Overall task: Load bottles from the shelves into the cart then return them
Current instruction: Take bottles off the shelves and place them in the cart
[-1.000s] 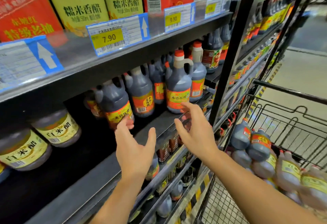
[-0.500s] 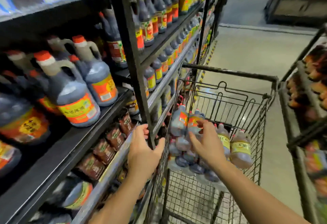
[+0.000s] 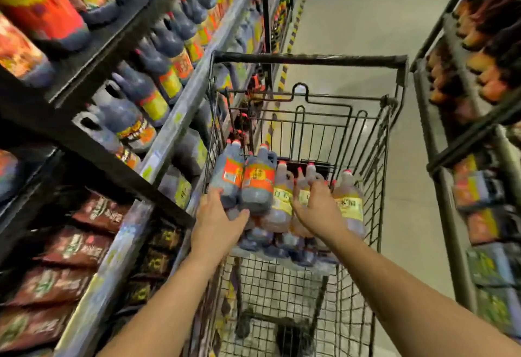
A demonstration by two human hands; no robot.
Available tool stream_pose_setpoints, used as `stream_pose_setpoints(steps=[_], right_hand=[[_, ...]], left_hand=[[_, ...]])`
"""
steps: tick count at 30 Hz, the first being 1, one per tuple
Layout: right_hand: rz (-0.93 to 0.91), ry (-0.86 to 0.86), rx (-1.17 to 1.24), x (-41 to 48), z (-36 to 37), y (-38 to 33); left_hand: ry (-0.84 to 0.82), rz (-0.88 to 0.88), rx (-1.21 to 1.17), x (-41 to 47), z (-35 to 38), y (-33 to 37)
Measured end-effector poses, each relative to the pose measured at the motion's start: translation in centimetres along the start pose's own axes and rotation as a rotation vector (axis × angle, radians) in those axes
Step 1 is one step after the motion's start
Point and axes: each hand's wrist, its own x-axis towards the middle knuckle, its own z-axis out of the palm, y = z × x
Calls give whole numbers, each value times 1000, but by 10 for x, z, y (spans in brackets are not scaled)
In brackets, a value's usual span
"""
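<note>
Turning from the grey-edged metal shelves (image 3: 180,119) at nine o'clock to the black wire cart (image 3: 310,60) at twelve, the left hand (image 3: 217,229) has its grip round a dark orange-labelled plastic bottle (image 3: 229,176). The right hand (image 3: 315,212) grip is unclear. Returning likely begins.

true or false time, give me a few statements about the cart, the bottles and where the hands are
1. The cart has bottles in it. True.
2. Both hands grip the handle. False: nothing touches the handle; both hands reach to the bottles in the cart.
3. The left hand is at the dark bottles with orange-red labels. True.
4. The bottles by the right hand have blue labels. False: they are pale bottles with yellow labels.
5. The shelf on the left is stocked with jugs. True.
</note>
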Motion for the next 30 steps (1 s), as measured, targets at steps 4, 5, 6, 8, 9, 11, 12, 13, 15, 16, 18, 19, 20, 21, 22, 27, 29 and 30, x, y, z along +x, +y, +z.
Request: stream_pose_setpoints(steps=[4,5,6,8,9,11,12,13,15,16,18,19,20,21,22,27,29,30], right_hand=[[41,-141,85,45,38,-18],[57,-155,112,55,48,-25],[76,-165,142,65,56,-31],[137,-214,186,82,71,-41],[176,-255,208,89,77,-44],[255,-313,241,101,85,-49],[297,-328,234,106,89,-50],[336,-339,215,110,91,-51],[383,-341,160,117,95,-52],[387,-327,134,119,97,-51],[379,-307,107,122,98,-49],[368,-309,118,123,97,-46],[351,-316,157,123,95,-43],[325,-315,222,122,92,-40],[299,-297,291,120,88,-36],[160,-227,416,99,56,-18],[110,-189,434,88,40,-10],[81,-154,429,83,33,-4]], left_hand=[[-23,-2,127,33,14,-16],[-36,5,147,45,15,-19],[-51,18,156,57,16,-22],[-76,47,173,80,19,-27],[-85,56,194,90,21,-29],[-105,62,255,105,29,-36],[-108,56,283,110,33,-38],[-104,46,306,114,36,-40],[-75,42,374,121,43,-41],[-60,47,427,124,47,-41],[-56,33,519,131,51,-38],[-68,15,541,134,52,-37],[-80,-7,550,137,52,-35],[-88,-30,553,140,52,-34],[-93,-56,551,142,53,-32],[-118,-218,600,153,61,-16],[-112,-309,607,158,67,-7],[-106,-348,621,160,71,-3]])
